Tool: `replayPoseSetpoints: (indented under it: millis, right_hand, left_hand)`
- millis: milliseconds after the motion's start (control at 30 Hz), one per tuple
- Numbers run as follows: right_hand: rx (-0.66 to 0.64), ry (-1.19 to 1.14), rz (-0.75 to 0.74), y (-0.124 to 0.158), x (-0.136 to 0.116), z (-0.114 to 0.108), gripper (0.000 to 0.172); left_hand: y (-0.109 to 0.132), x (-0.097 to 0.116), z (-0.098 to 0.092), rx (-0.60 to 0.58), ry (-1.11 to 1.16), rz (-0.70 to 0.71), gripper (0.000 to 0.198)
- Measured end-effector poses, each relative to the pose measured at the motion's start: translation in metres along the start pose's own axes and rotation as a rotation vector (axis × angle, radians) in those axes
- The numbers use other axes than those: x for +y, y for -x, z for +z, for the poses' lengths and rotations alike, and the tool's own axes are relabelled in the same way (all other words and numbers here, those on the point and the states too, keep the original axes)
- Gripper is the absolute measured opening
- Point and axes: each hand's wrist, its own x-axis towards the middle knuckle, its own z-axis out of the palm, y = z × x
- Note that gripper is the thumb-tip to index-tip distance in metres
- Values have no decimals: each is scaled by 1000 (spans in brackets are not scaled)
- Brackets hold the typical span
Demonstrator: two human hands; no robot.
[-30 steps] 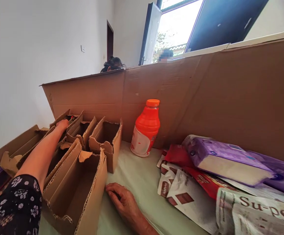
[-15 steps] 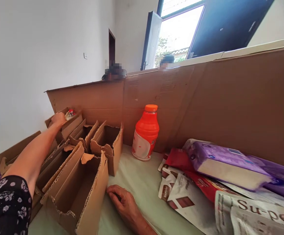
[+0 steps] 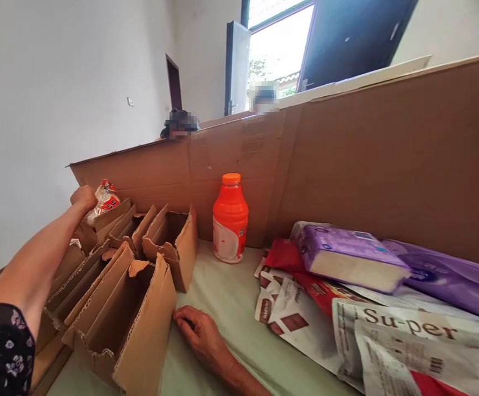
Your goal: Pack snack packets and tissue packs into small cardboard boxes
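My left hand (image 3: 83, 196) is raised over the far cardboard boxes (image 3: 111, 217), fingers closed on a small red-and-white snack packet (image 3: 103, 199) held just above them. My right hand (image 3: 200, 336) rests on the pale green tabletop (image 3: 231, 297) beside the nearest open cardboard box (image 3: 134, 324), its fingers curled loosely with nothing visible in them. An orange bottle (image 3: 230, 219) with an orange cap stands upright against the cardboard wall.
A tall cardboard wall (image 3: 346, 159) runs along the back of the table. At the right lie a purple tissue pack (image 3: 348, 257), red and white-brown sachets (image 3: 292, 308) and a newspaper-print bag (image 3: 412, 346). Two people's heads show behind the wall.
My left hand has lifted out of the far box with the snack packet, now fully clear of the box. My right hand has stayed put. The view shifted slightly.
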Motion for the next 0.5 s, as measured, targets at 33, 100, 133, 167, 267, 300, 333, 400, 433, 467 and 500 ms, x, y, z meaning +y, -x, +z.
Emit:
replayPoseSetpoints:
  millis: [33,100,133,167,267,300,333,400,433,467,500]
  right_hand:
    - [2,2,-1,0,0,0,27]
    - [10,9,-3,0,1,1,27]
    - [10,13,-4,0,1,1,27]
    - [7,18,-7,0,2,2,27]
    - [-10,30,-16,-1,4,2,27]
    - [-16,33,-18,-2,4,2,28]
    - [-21,36,-17,-4,5,2,28]
    - [-23,44,-5,-7,3,2,27]
    - [-21,49,6,-9,0,3,26]
    - [-15,53,20,-11,-4,3,25]
    - [-9,57,36,-13,-8,3,23]
  left_hand:
    - [2,0,-4,11,0,-12,37]
    - [5,0,-12,44,15,-19,36]
    - [6,0,-17,66,28,-21,36]
    - [7,1,-22,93,43,-23,35]
    - [11,3,-41,213,89,-49,31]
    - [13,3,-49,260,106,-56,29]
    - [17,4,-58,304,125,-56,27]
    - [33,7,-79,377,175,-17,26]
    - [45,8,-89,402,208,20,27]
    - [60,9,-98,421,248,69,30]
    - [76,9,-106,433,290,121,33]
